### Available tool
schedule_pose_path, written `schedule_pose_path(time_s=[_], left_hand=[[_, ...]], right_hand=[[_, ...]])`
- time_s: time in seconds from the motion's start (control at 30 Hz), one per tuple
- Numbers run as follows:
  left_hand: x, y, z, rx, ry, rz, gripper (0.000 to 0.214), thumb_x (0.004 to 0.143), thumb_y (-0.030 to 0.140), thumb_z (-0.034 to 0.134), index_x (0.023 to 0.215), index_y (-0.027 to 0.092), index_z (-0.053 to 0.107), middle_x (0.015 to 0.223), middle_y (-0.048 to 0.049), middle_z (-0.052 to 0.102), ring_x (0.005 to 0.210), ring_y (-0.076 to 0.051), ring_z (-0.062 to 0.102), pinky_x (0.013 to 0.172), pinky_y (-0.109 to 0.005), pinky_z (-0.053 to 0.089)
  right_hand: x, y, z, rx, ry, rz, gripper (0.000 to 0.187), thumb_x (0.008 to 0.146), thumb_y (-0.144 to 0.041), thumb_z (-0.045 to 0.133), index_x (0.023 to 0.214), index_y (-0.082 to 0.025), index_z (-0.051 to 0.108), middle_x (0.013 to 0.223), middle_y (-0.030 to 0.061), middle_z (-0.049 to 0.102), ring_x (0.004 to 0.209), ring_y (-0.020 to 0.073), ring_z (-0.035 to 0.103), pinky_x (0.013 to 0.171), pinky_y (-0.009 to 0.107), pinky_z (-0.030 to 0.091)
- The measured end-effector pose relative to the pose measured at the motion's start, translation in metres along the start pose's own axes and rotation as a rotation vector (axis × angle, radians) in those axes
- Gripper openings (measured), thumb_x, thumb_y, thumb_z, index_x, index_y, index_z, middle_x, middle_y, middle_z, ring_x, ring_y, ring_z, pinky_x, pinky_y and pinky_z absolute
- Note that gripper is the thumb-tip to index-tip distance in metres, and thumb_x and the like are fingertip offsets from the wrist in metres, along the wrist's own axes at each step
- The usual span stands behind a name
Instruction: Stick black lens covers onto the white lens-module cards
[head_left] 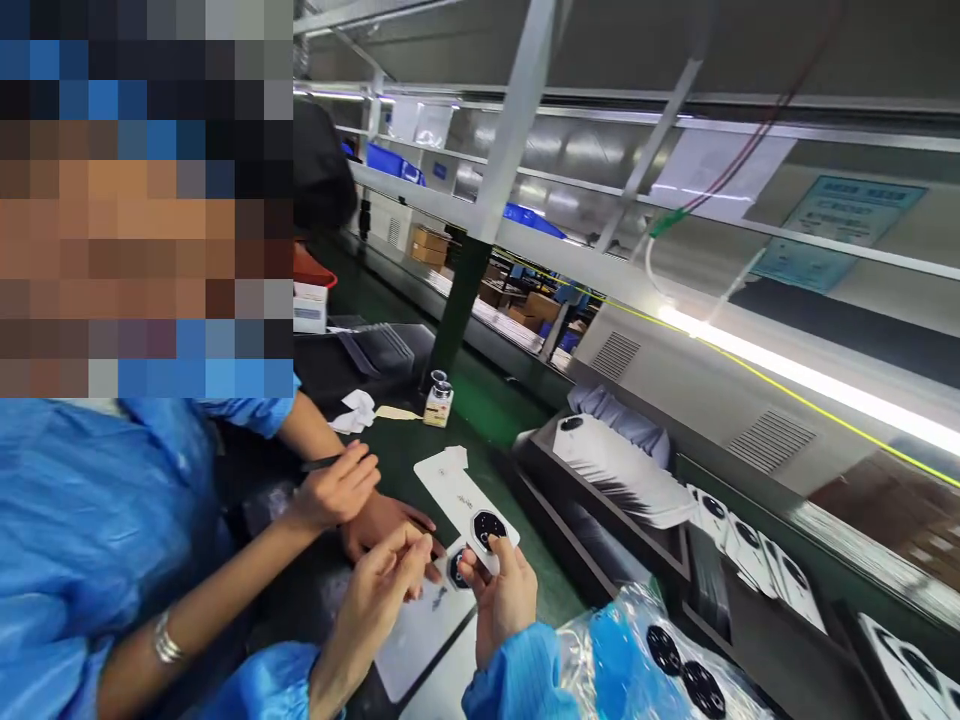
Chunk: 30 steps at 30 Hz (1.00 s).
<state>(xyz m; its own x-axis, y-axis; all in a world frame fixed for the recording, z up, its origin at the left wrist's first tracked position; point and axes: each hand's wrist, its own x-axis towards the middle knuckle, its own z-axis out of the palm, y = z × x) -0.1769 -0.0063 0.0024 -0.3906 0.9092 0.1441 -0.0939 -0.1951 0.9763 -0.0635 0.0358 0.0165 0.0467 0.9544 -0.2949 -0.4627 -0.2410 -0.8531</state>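
Observation:
My right hand (501, 600) grips a white card strip (450, 490) near its lower end, with a black hexagonal piece (489, 530) on the card by my fingers. My left hand (382, 585) is raised beside the card, fingers curled together, and I cannot tell whether it holds anything. Just past my left fingertips lies a second black round piece (457, 570). A white sheet (424, 650) lies under both hands. To the left, a co-worker's hand (334, 488) holds a dark slender tool (322, 463), and another co-worker hand (382, 525) rests close to my fingers.
A co-worker in a blue smock (97, 520) sits at the left. A small glass bottle (439, 400) stands on the green bench (480, 400). Stacked white cards (619, 470) fill a dark tray at right. A clear bag (637, 650) of black round pieces lies at bottom right.

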Motion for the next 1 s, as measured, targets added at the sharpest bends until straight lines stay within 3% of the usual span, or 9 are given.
schedule_pose_path(time_s=[0.1,0.2,0.37,0.47,0.67,0.77,0.87,1.0], left_hand=[[0.012,-0.004,-0.008,-0.025,-0.042,-0.086,0.047,0.069,0.067,0.056,0.063,0.021,0.053,0.044,0.0056,0.046,0.038,-0.011,0.047,0.037,-0.02,0.043],[0.022,-0.007,-0.016,-0.02,0.003,-0.057,0.042,0.07,0.065,0.057,0.066,0.023,0.052,0.053,0.0033,0.055,0.039,-0.013,0.054,0.036,-0.022,0.046],[0.032,-0.024,-0.029,0.252,0.083,0.27,0.021,0.085,0.04,0.047,0.085,0.027,0.063,0.071,-0.0009,0.07,0.063,-0.018,0.07,0.054,-0.022,0.055],[0.037,-0.033,-0.034,0.401,0.037,0.394,0.028,0.091,0.031,0.039,0.099,0.027,0.065,0.074,-0.0018,0.073,0.066,-0.017,0.071,0.06,-0.021,0.055],[0.063,-0.034,-0.052,0.521,0.055,0.318,0.024,0.092,0.035,0.045,0.096,0.028,0.068,0.065,-0.0032,0.068,0.057,-0.017,0.065,0.053,-0.023,0.051],[0.079,-0.032,-0.067,0.519,0.098,0.287,0.019,0.093,0.036,0.05,0.099,0.025,0.065,0.086,-0.005,0.069,0.072,-0.016,0.066,0.063,-0.026,0.054],[0.081,-0.032,-0.068,0.52,0.126,0.273,0.023,0.094,0.036,0.052,0.106,0.018,0.061,0.103,-0.0057,0.065,0.081,-0.015,0.063,0.073,-0.032,0.055],[0.066,-0.034,-0.05,0.52,0.136,0.274,0.023,0.093,0.039,0.05,0.086,0.022,0.063,0.069,0.0011,0.065,0.058,-0.013,0.063,0.055,-0.023,0.048]], right_hand=[[0.007,0.018,0.023,-0.003,-0.01,0.016,0.021,0.058,-0.028,0.073,0.071,-0.018,0.059,0.061,0.0007,0.066,0.053,0.0149,0.066,0.047,0.024,0.055],[0.014,0.031,0.038,-0.011,-0.011,0.024,0.023,0.059,-0.031,0.071,0.073,-0.018,0.058,0.063,0.0021,0.067,0.054,0.0166,0.067,0.045,0.025,0.054],[0.024,0.044,0.054,-0.027,-0.013,0.034,0.03,0.056,-0.033,0.074,0.077,-0.02,0.057,0.063,0.0022,0.069,0.057,0.0201,0.069,0.048,0.029,0.056],[0.026,0.048,0.061,-0.034,-0.002,0.025,0.026,0.059,-0.033,0.072,0.074,-0.02,0.056,0.055,-0.0003,0.066,0.051,0.0173,0.066,0.046,0.026,0.054],[0.029,0.052,0.07,-0.067,0.007,0.014,0.017,0.062,-0.033,0.068,0.066,-0.02,0.057,0.044,-0.0031,0.059,0.034,0.0115,0.051,0.032,0.021,0.039],[0.033,0.053,0.072,-0.085,0.025,-0.003,0.013,0.06,-0.029,0.069,0.063,-0.02,0.059,0.044,-0.0028,0.06,0.034,0.0103,0.05,0.034,0.022,0.039],[0.036,0.054,0.075,-0.093,0.045,-0.011,0.012,0.058,-0.026,0.07,0.062,-0.02,0.061,0.045,-0.0027,0.061,0.036,0.0105,0.052,0.035,0.021,0.04],[0.038,0.056,0.078,-0.091,0.068,0.003,0.011,0.057,-0.026,0.069,0.061,-0.02,0.061,0.047,-0.0012,0.064,0.039,0.0126,0.056,0.033,0.022,0.041]])
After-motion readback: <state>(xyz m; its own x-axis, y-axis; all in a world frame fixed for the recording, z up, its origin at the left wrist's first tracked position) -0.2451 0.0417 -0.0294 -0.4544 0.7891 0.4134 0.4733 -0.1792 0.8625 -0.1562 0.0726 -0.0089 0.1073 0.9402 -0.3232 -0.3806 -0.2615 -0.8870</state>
